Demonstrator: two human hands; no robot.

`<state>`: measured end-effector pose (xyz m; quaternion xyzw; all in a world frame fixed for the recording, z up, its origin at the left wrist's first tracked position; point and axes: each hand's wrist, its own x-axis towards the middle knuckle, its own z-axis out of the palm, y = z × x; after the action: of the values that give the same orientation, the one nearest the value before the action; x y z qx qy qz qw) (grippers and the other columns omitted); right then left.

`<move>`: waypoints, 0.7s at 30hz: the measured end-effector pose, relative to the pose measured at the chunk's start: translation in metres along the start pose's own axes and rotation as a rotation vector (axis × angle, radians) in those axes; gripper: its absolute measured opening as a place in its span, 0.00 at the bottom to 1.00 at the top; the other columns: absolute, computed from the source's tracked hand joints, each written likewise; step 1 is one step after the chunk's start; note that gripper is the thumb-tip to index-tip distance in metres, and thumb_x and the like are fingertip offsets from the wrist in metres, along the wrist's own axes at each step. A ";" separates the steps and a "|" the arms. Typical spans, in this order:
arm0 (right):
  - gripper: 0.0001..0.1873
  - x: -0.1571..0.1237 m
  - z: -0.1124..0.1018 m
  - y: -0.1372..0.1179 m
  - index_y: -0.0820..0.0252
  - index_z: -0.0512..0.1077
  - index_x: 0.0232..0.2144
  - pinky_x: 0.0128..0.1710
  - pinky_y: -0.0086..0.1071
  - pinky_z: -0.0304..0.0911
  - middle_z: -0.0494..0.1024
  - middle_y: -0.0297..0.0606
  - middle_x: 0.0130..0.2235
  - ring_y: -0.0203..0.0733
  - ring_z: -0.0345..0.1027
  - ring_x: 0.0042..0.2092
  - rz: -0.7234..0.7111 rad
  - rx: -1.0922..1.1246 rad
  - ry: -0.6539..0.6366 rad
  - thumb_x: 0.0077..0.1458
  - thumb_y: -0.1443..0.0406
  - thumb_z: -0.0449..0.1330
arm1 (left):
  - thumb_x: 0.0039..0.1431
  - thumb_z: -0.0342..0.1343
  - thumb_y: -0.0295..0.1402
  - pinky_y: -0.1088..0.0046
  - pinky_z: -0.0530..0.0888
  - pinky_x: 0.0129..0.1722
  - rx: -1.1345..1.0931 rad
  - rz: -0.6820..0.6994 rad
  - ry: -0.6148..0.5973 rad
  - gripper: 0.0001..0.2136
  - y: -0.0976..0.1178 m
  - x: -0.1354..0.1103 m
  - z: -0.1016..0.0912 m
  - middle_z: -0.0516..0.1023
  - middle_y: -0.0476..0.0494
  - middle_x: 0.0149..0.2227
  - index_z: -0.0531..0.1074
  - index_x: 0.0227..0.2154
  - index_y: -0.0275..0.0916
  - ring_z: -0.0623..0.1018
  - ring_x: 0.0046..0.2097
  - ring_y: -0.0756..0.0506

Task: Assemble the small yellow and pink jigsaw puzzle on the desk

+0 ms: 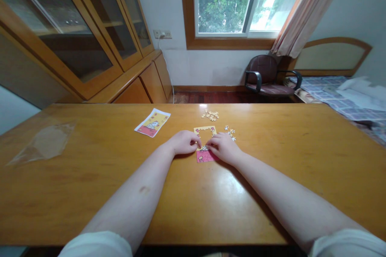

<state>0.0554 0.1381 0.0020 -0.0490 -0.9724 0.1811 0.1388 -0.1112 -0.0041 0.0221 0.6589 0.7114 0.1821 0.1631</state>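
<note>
A partly assembled jigsaw puzzle (206, 156) lies on the table in front of me, with a pink lower part, a yellow top border and a gap in its middle. My left hand (187, 142) is at its left edge, fingers curled and pinched together; what they hold, if anything, is hidden. From the right, my right hand (224, 147) reaches over the puzzle. Its fingers are bent close together, fingertips down by the gap's lower edge, covering whatever is under them. Just beyond that hand lie several loose printed pieces (231, 131).
Farther back is a pile of plain-backed puzzle pieces (210, 115). A printed picture sheet (152, 122) lies to the left, and a clear plastic bag (45, 142) at the far left of the wooden table (105, 168). Beyond stand a cabinet (126, 68) and an office chair (265, 74).
</note>
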 end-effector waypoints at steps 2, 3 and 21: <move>0.06 -0.001 -0.002 0.000 0.56 0.78 0.33 0.39 0.34 0.54 0.78 0.37 0.32 0.40 0.65 0.36 -0.028 0.003 -0.007 0.55 0.67 0.60 | 0.48 0.51 0.26 0.77 0.68 0.35 0.008 0.009 -0.007 0.14 0.001 0.000 0.000 0.80 0.50 0.31 0.81 0.32 0.44 0.74 0.32 0.50; 0.07 -0.002 -0.003 0.000 0.56 0.79 0.34 0.39 0.34 0.54 0.77 0.36 0.32 0.40 0.65 0.36 -0.047 0.003 -0.011 0.54 0.68 0.60 | 0.48 0.51 0.26 0.77 0.68 0.35 0.014 0.014 -0.009 0.14 0.001 0.000 0.000 0.80 0.50 0.30 0.81 0.32 0.44 0.74 0.32 0.49; 0.11 -0.004 -0.004 -0.001 0.54 0.79 0.36 0.41 0.35 0.57 0.77 0.38 0.33 0.42 0.67 0.39 -0.124 0.030 -0.075 0.56 0.69 0.57 | 0.48 0.52 0.27 0.76 0.67 0.35 -0.008 0.020 -0.027 0.13 0.000 0.002 0.001 0.79 0.50 0.28 0.81 0.30 0.44 0.74 0.32 0.49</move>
<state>0.0598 0.1377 0.0048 0.0203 -0.9752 0.1885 0.1140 -0.1110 -0.0018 0.0209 0.6677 0.7017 0.1780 0.1735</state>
